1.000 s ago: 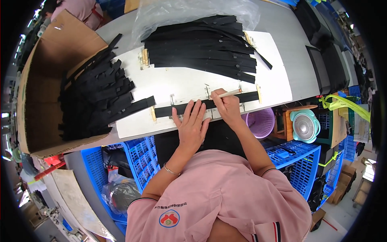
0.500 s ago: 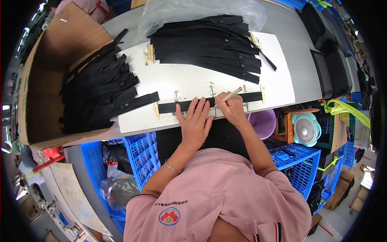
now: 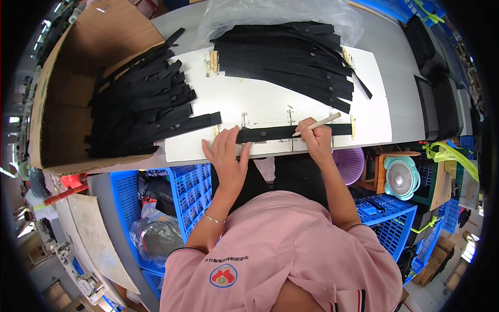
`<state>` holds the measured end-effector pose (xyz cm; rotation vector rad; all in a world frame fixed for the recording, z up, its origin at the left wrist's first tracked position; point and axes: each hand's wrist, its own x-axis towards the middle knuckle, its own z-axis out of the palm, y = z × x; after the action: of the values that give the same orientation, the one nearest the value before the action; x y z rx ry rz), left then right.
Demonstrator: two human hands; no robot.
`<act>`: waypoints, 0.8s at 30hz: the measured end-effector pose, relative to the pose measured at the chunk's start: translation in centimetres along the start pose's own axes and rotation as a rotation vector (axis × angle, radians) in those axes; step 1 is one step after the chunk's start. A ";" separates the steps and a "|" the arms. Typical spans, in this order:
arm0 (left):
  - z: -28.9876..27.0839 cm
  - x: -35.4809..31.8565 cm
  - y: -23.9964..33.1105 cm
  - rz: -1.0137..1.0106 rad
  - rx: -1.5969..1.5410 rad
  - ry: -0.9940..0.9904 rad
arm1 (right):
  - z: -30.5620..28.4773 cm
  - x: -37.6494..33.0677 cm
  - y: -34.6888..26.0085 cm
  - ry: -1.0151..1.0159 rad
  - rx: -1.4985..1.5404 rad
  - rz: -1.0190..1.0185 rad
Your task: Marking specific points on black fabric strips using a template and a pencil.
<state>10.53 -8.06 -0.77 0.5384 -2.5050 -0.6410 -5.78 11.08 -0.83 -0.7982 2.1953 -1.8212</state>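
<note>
A black fabric strip (image 3: 270, 133) lies lengthwise along the near part of a white board (image 3: 202, 144), with a small dark round spot on it. My left hand (image 3: 228, 153) rests at the strip's left end, fingers stretched and spread, hiding that end. In a writing grip, my right hand (image 3: 318, 139) pinches a pale pencil (image 3: 328, 121), its tip down at the strip right of the middle. Thin marked lines on the board show beside the strip. Farther back on the board lies a pile of similar black strips (image 3: 280, 57).
A cardboard box (image 3: 62, 78) on its side at the left holds many more black strips (image 3: 140, 114). Clear plastic film (image 3: 223, 15) lies at the back. Below the table edge are blue crates (image 3: 195, 200), a purple basket (image 3: 349, 165) and a teal fan (image 3: 401, 177).
My left hand has slid left along the strip, from near its middle to its left end. My right hand keeps the pencil at about the same spot. The whole view has shifted slightly.
</note>
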 end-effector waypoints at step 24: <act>-0.8 -1.5 -0.7 0.013 0.100 -0.142 | 0.1 0.0 -0.4 0.033 0.032 0.034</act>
<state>12.30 -8.16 -1.02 0.5288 -2.6830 -0.5689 -5.61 10.97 -0.44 -0.7253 2.1796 -1.8612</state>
